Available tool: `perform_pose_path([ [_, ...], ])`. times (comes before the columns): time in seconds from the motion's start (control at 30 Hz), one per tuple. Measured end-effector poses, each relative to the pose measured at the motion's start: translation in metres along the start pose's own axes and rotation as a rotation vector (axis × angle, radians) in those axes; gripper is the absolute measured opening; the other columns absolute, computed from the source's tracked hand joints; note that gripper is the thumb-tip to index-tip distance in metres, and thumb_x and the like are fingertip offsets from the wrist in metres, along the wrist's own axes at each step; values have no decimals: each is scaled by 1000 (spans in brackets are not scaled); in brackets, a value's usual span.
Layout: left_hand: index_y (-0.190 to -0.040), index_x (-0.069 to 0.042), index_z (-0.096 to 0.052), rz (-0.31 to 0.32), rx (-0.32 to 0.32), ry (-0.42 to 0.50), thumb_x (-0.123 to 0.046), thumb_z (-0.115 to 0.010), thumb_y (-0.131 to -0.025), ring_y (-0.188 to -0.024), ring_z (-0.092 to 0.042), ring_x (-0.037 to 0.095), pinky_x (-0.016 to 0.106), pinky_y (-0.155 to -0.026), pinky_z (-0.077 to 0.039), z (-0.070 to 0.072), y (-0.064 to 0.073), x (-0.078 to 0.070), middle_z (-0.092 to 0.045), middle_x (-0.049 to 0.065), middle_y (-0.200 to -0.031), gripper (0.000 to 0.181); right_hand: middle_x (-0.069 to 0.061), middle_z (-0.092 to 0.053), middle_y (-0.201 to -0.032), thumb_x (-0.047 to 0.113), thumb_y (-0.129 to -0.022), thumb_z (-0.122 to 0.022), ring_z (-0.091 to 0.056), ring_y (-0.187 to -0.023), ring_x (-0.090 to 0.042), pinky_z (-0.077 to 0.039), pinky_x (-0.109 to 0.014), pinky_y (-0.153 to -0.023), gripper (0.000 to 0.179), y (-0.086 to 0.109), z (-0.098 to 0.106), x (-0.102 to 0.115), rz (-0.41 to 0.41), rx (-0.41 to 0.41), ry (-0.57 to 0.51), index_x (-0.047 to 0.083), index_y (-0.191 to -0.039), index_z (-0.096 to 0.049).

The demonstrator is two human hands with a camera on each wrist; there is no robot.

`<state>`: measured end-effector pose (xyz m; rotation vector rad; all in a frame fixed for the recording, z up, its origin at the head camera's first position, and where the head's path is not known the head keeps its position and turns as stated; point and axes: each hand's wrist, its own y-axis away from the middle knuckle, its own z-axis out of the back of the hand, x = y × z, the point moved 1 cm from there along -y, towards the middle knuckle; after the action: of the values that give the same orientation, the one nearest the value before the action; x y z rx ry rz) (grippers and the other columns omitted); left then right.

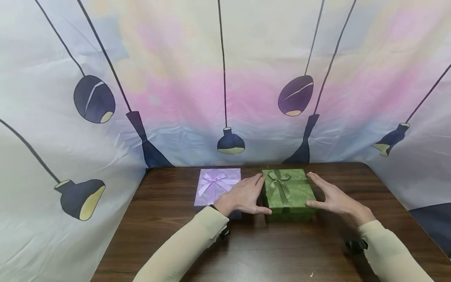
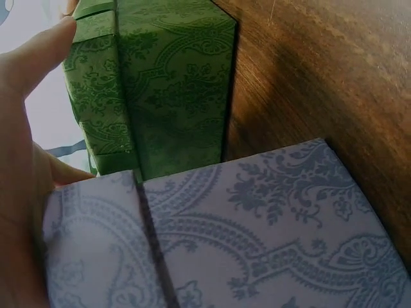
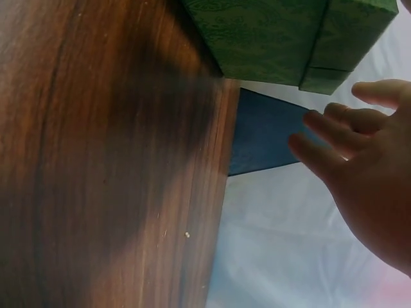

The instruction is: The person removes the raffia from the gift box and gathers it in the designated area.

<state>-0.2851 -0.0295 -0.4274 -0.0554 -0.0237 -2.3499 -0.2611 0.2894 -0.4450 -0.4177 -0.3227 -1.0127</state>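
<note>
A green gift box with a satin bow on its patterned lid stands on the table between both hands. My left hand is at its left side, the thumb stretched along the front left corner and the fingers at the back left. That hand also overlaps the right part of a lilac gift box, which has a pale purple bow. Spread fingers of my right hand reach the green box's right edge. In the right wrist view its fingertips are close beside the lid, fingers loosely bent around nothing.
Both boxes stand on a dark brown wooden table near its back edge. Behind it hangs a cloth backdrop printed with lamps. A small pale speck lies near the front of the table.
</note>
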Motion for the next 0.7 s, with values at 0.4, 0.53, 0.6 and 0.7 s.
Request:
perform_pose_path([
  [0.4, -153, 0, -23, -2, 10, -7, -84, -46, -77, -145, -32, 25, 34, -117, -29, -1, -1, -1, -32, 17, -156, 116, -29, -20, -157, 41, -82, -76, -28, -138, -52, -33, -66, -101, 102, 6, -3, -3, 5, 32, -43, 11, -157, -13],
  [0.53, -153, 1, -22, 7, 18, 4, -83, -48, -77, -143, -35, 26, 34, -115, -33, -1, -2, -3, -32, 17, -156, 116, -29, -19, -157, 41, -82, -76, -28, -138, -51, -34, -66, -101, 103, 7, -2, -3, 0, 44, -61, 12, -158, -12],
  [0.6, -153, 0, -21, 14, 28, 10, -83, -50, -77, -141, -39, 26, 34, -111, -38, 0, -2, -3, -31, 18, -157, 117, -29, -19, -157, 41, -81, -76, -29, -138, -52, -35, -66, -101, 104, 7, -3, -4, 5, 47, -66, 11, -157, -12],
  [0.7, -154, -1, -19, 28, 46, 19, -82, -52, -76, -136, -45, 25, 34, -104, -45, 1, -2, -4, -29, 18, -157, 116, -30, -20, -157, 42, -80, -78, -30, -137, -51, -36, -66, -100, 107, 7, -4, -5, 1, 55, -77, 11, -158, -11],
])
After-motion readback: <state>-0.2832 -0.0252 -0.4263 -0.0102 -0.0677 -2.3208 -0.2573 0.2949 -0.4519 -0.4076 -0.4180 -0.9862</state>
